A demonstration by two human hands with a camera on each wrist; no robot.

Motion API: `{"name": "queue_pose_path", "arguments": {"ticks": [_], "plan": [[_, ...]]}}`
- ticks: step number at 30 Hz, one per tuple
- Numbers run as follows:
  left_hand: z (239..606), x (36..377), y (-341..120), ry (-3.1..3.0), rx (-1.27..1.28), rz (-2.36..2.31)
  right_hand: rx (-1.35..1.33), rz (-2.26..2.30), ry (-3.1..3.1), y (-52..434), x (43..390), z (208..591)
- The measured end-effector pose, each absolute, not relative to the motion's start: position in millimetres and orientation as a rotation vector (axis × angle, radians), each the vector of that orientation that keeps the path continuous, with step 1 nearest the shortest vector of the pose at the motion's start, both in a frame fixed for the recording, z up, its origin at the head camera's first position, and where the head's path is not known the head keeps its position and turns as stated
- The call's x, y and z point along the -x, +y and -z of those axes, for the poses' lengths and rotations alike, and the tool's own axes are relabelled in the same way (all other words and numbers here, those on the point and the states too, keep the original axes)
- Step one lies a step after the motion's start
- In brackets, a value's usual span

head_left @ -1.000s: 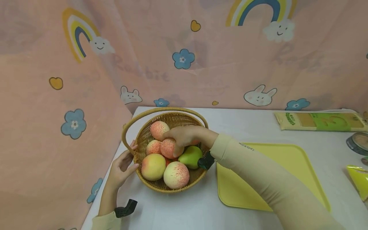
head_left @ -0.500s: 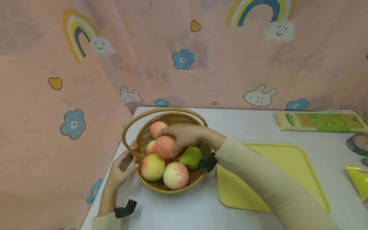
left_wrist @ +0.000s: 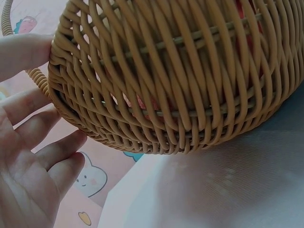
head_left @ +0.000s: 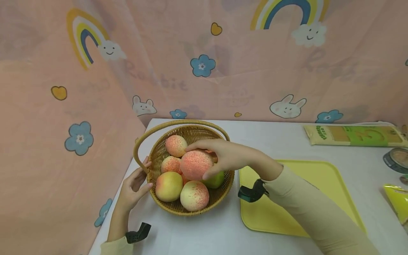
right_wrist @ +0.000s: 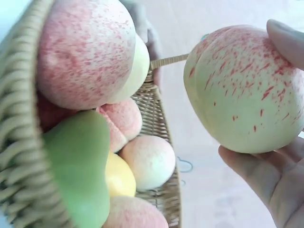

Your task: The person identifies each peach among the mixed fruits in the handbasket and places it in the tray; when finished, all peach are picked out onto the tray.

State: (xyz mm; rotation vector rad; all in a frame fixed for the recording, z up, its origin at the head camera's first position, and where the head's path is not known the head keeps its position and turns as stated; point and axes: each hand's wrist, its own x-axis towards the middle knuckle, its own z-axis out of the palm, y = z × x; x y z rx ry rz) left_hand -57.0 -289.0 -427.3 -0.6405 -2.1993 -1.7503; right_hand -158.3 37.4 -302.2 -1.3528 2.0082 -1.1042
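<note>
My right hand (head_left: 229,156) holds a pink-speckled peach (head_left: 196,164) above the wicker basket (head_left: 188,213), thumb on one side and fingers on the other. In the right wrist view, the held peach (right_wrist: 247,90) shows its pale, red-flecked side, apart from the other fruit. My left hand (head_left: 132,187) touches the basket's left side near the handle's base, fingers spread and loosely bent; in the left wrist view its thumb and fingertips meet the woven rim (left_wrist: 59,90). Inside lie several peaches, one yellow (head_left: 169,186) and one pale (head_left: 194,196), and a green pear (head_left: 215,180), partly hidden.
The basket's tall handle (head_left: 178,122) arches over its back. Right of the basket lies a yellow tray (head_left: 322,170), partly under my right forearm. Farther right are a green noodle packet (head_left: 360,135), a round tin (head_left: 398,158) and a yellow bag (head_left: 396,200).
My right hand has lifted the peach up from among the other fruit and drawn it to the right. The left hand stays at the basket's side.
</note>
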Motion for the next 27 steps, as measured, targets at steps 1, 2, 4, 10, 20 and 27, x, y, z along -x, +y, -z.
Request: {"name": "queue_pose_path", "arguments": {"ticks": [1,2,4,10,20,27], "plan": [[427.3,56.8,-288.9,-2.201,0.642,1.749,1.338,1.141,1.99,42.8,156.2,303.0],[427.3,56.7,-288.8,-2.204,0.642,1.746,1.33,1.174,1.98,48.7,154.2,304.3],[427.2,56.3,-288.4,-2.222,0.632,1.741,1.311,1.234,1.972,61.2,149.6,306.8],[427.4,56.2,-289.0,-2.238,0.62,1.75,1.271,1.395,1.993,102.8,140.8,316.2],[429.1,57.5,-293.3,-2.239,0.618,1.767,1.114,1.646,2.086,165.8,150.4,362.0],[430.0,58.2,-292.2,-2.244,0.601,1.754,0.826,1.714,2.108,186.0,158.4,412.1]]}}
